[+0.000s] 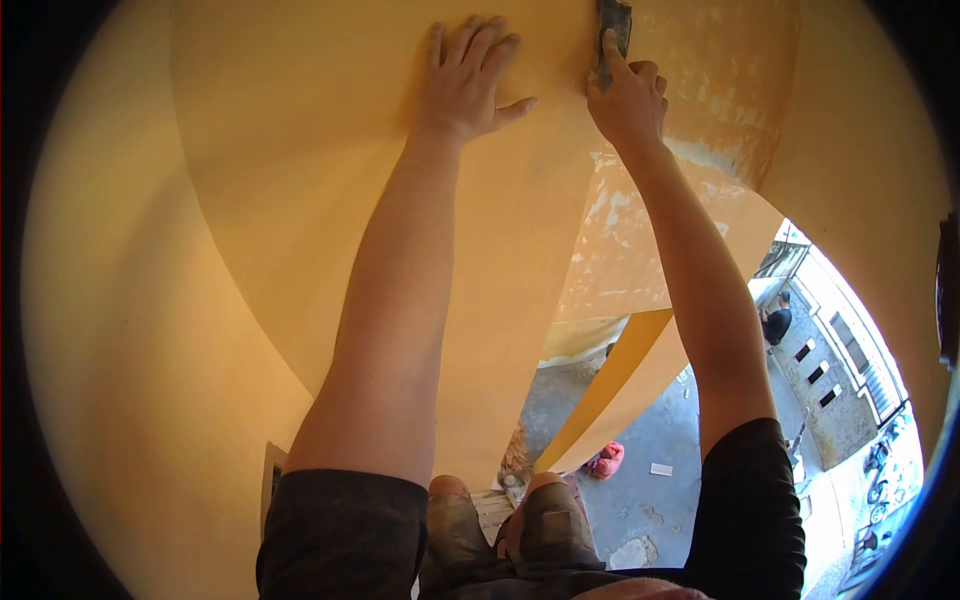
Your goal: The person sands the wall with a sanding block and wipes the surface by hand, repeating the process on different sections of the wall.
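Note:
My left hand [468, 88] rests flat against the yellow-orange wall surface [500, 220], its fingers spread and holding nothing. To its right, my right hand [630, 95] grips a dark, worn rectangular block [614, 35], which looks like a sanding block. The index finger lies stretched along the block, and the other fingers curl at its side. The block's face against the surface is hidden. Beside and below my right hand the surface has pale, patchy areas [615, 215] with whitish smears.
Far below, past my knees, lies a grey floor [650, 520] with a red bundle [606, 460] and a small white rectangle [661, 469]. A yellow beam [610, 390] slants beneath the wall. At right, another person [776, 318] is near a grey wall [835, 400].

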Demonstrator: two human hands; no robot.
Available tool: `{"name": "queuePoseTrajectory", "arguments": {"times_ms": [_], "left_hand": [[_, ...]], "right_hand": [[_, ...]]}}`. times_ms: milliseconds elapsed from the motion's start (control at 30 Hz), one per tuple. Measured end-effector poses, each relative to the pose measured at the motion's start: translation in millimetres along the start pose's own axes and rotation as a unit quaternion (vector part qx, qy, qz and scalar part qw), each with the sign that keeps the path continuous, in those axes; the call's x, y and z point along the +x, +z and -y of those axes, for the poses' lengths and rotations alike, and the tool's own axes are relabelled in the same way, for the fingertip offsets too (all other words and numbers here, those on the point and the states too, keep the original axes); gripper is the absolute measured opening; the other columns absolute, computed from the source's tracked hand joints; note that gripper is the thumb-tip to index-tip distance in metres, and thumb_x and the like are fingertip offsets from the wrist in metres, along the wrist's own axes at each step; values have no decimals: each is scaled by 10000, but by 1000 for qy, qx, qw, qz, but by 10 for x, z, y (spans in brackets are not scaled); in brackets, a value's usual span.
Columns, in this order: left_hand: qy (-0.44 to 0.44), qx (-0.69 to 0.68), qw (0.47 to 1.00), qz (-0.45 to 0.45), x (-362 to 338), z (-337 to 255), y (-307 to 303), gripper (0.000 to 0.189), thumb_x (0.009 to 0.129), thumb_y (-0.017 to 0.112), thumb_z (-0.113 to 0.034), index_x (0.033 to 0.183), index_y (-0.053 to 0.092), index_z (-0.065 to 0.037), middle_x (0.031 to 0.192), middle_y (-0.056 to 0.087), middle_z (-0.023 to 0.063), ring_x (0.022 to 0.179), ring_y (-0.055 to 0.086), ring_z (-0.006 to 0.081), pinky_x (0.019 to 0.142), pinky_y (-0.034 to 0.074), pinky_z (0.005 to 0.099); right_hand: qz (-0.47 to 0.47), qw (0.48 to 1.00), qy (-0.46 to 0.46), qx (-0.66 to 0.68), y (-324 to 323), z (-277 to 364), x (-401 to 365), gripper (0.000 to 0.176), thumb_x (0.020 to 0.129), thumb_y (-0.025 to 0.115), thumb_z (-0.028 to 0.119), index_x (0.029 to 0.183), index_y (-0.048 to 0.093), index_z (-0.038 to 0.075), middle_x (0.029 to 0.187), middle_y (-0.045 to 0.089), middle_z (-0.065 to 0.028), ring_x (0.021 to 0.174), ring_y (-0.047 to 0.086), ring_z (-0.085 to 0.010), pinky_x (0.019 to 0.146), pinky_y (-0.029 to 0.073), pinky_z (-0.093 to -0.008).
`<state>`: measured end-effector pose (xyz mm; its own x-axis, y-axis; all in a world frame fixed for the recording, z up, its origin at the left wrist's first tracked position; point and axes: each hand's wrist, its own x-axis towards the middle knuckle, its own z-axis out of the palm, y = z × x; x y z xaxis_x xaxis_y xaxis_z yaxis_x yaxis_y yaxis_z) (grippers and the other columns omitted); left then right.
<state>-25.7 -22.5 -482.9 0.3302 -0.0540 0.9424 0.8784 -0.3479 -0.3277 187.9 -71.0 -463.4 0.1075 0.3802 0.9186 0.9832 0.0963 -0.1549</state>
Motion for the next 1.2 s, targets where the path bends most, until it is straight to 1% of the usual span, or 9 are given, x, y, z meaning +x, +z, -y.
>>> {"name": "queuePoseTrajectory", "arguments": {"times_ms": [267, 800, 900, 933, 967, 1067, 1100, 1167, 1200], "left_hand": [[-6, 29, 999, 31, 21, 8, -8, 791, 785, 643, -661, 1406, 452, -210, 1496, 397, 26, 1425, 307, 235, 1178, 168, 593], [0, -4, 1000, 7, 37, -11, -39, 776, 750, 714, -601, 1362, 482, -185, 1487, 407, 44, 1405, 332, 270, 1165, 187, 611], [6, -2, 1000, -5, 67, -3, -1, 777, 753, 703, -613, 1359, 484, -180, 1487, 406, 44, 1402, 338, 265, 1161, 193, 612], [11, -5, 1000, -20, 37, 17, 11, 777, 755, 695, -622, 1358, 486, -178, 1488, 403, 43, 1401, 339, 261, 1159, 196, 612], [1, -2, 1000, -15, 4, 25, 2, 777, 755, 695, -622, 1358, 486, -178, 1488, 403, 43, 1401, 339, 261, 1159, 196, 612], [-1, 10, 1000, 3, 23, 7, 4, 781, 763, 674, -639, 1364, 486, -176, 1476, 419, 47, 1400, 345, 254, 1156, 200, 610], [5, 5, 1000, -9, 16, 19, 29, 785, 766, 669, -642, 1370, 483, -177, 1475, 419, 49, 1406, 336, 251, 1158, 198, 607], [9, -1, 1000, -21, 14, 10, 56, 789, 768, 664, -646, 1376, 481, -178, 1475, 419, 50, 1412, 327, 247, 1159, 195, 605], [6, 8, 1000, -13, 14, 3, 61, 788, 769, 664, -646, 1376, 483, -178, 1473, 421, 51, 1412, 325, 247, 1159, 195, 604]], "right_hand": [[10, 1000, -2, 0, 20, 1, 4, 630, 924, 594, 341, 1515, 378, 317, 1209, 491, -163, 1132, 470, -354, 950, 427, -490], [-15, 1000, -21, 16, 100, -43, -14, 641, 911, 621, 299, 1510, 394, 281, 1150, 507, -165, 1069, 513, -343, 923, 439, -492], [-45, 997, -17, 62, 113, -96, -106, 658, 902, 628, 276, 1514, 387, 255, 1105, 527, -160, 1028, 541, -315, 914, 442, -479], [-51, 990, -22, 133, 110, -125, -195, 674, 895, 636, 242, 1518, 378, 248, 1077, 539, -160, 1010, 550, -300, 901, 445, -454], [-53, 977, -25, 203, 103, -119, -318, 692, 888, 645, 208, 1521, 370, 240, 1048, 550, -159, 992, 558, -285, 888, 449, -429], [-42, 955, -17, 293, -92, -61, -817, 727, 878, 652, 127, 1534, 344, 185, 998, 552, -122, 959, 552, -239, 852, 446, -370], [-38, 957, -17, 288, -112, -90, -1011, 727, 878, 652, 127, 1534, 344, 185, 998, 552, -122, 959, 552, -239, 852, 446, -370], [12, 910, 19, 413, -70, -148, -1429, 736, 880, 653, 96, 1539, 327, 131, 974, 534, -81, 937, 531, -197, 808, 439, -331], [41, 900, 38, 433, -82, -151, -1645, 734, 884, 652, 97, 1539, 321, 110, 971, 525, -67, 929, 522, -186, 794, 438, -332]]}}
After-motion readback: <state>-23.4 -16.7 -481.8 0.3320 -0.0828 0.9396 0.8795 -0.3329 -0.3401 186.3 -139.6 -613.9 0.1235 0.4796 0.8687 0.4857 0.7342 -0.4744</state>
